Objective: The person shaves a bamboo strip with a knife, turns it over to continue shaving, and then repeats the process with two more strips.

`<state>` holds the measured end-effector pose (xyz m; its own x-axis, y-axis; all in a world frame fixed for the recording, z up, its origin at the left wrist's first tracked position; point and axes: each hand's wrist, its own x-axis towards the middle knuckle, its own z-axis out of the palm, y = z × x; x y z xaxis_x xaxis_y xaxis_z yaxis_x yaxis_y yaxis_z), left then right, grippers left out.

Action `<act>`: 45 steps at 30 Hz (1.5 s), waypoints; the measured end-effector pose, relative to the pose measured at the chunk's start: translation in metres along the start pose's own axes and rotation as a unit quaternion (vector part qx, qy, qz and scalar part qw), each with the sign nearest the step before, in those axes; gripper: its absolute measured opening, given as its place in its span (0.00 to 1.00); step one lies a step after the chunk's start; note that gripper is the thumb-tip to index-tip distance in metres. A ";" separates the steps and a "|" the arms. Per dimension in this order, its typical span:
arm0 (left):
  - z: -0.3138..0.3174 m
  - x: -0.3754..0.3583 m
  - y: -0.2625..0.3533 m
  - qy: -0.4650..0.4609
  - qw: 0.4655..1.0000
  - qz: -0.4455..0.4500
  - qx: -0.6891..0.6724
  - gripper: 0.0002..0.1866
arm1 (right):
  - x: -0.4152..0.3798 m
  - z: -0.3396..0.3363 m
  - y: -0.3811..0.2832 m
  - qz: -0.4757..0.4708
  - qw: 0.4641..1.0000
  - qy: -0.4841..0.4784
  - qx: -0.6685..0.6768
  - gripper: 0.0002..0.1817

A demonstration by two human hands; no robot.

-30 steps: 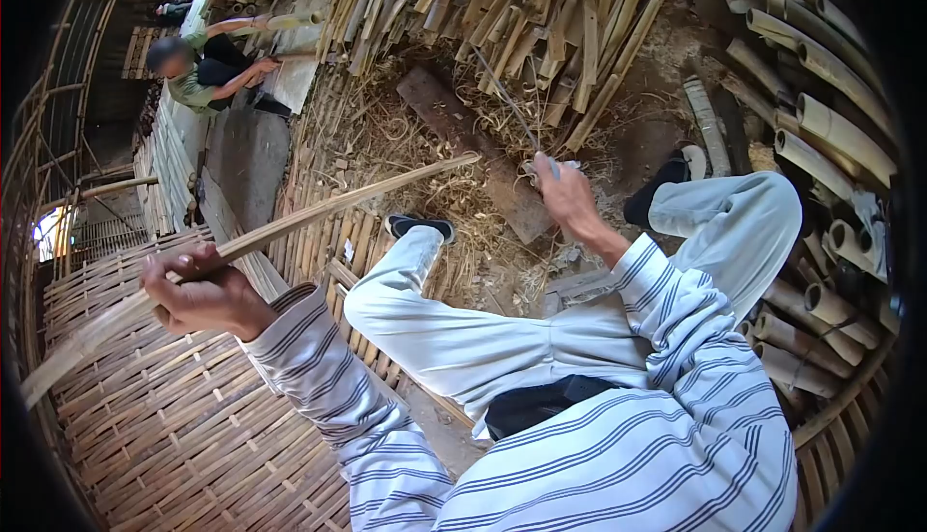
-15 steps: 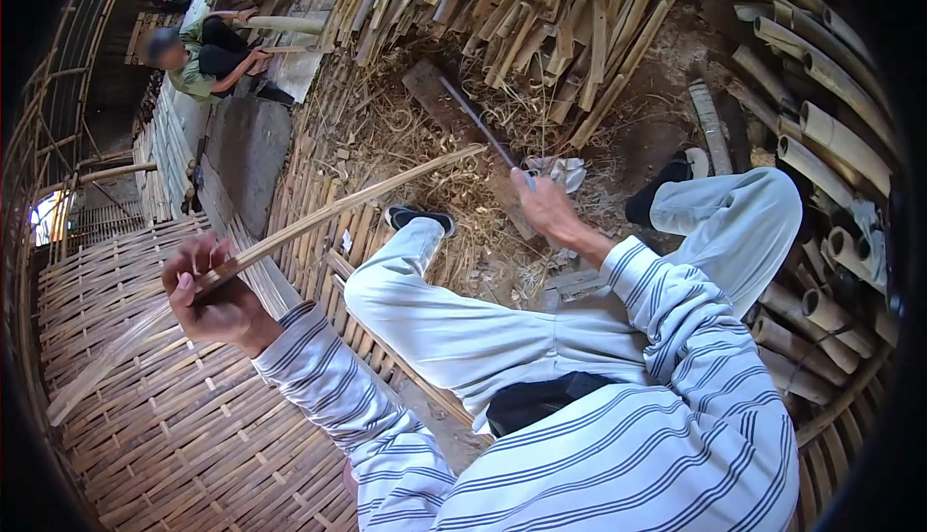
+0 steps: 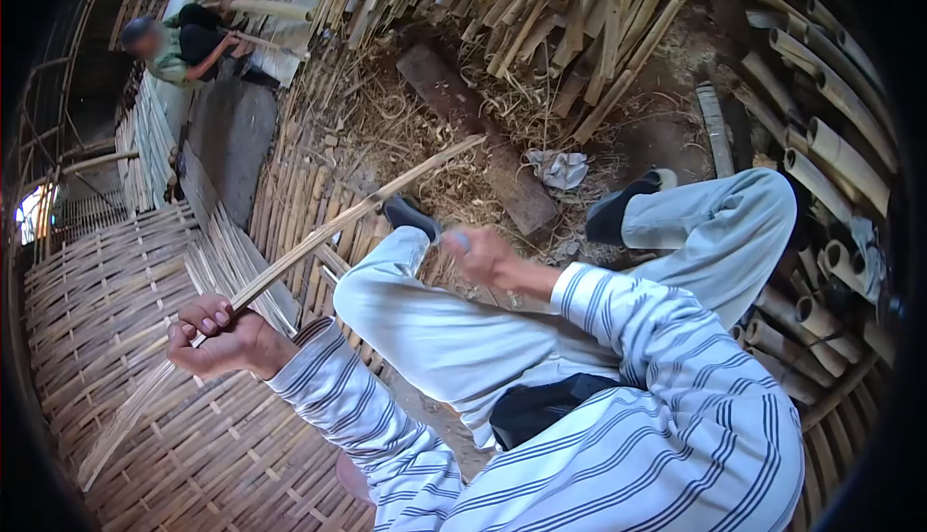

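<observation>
My left hand [image 3: 227,341] is closed around a long split bamboo strip [image 3: 309,244]. The strip slants from the lower left, past my fist, up to a tip over the shavings in front of me. My right hand [image 3: 491,260] is closed round a knife, whose blue-grey handle [image 3: 458,240] shows at the fist. Blur hides its blade. This fist is above my bent left knee, a little below and right of the strip.
A worn wooden plank [image 3: 517,189] lies among bamboo shavings [image 3: 463,180]. Split bamboo [image 3: 570,30] is piled ahead, with bamboo poles [image 3: 835,155] at right. Woven bamboo matting [image 3: 145,300] spreads at left. Another person [image 3: 174,54] sits at upper left.
My right hand has moved left and toward me with the knife, whose blade showed clearly over the plank before. My left fingers have closed round the strip, and that hand is slightly lower.
</observation>
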<state>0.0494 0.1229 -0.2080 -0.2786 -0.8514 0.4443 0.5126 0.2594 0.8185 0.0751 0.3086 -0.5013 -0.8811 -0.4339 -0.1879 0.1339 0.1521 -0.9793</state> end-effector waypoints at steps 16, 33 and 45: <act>-0.006 -0.007 0.004 0.010 0.997 0.037 0.067 0.14 | 0.042 -0.029 0.029 0.156 0.987 -0.032 -0.027 0.31; -0.002 -0.006 0.003 -0.017 0.996 0.043 0.072 0.14 | 0.046 -0.014 0.040 0.132 0.990 0.021 -0.044 0.31; -0.012 0.006 -0.004 0.001 0.997 0.059 0.057 0.14 | 0.054 -0.018 0.090 0.158 0.986 0.039 -0.031 0.29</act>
<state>0.0556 0.1117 -0.2126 -0.2199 -0.8132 0.5389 0.4452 0.4078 0.7971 0.0316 0.3148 -0.5982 -0.8326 -0.2866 -0.4740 0.3811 0.3247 -0.8657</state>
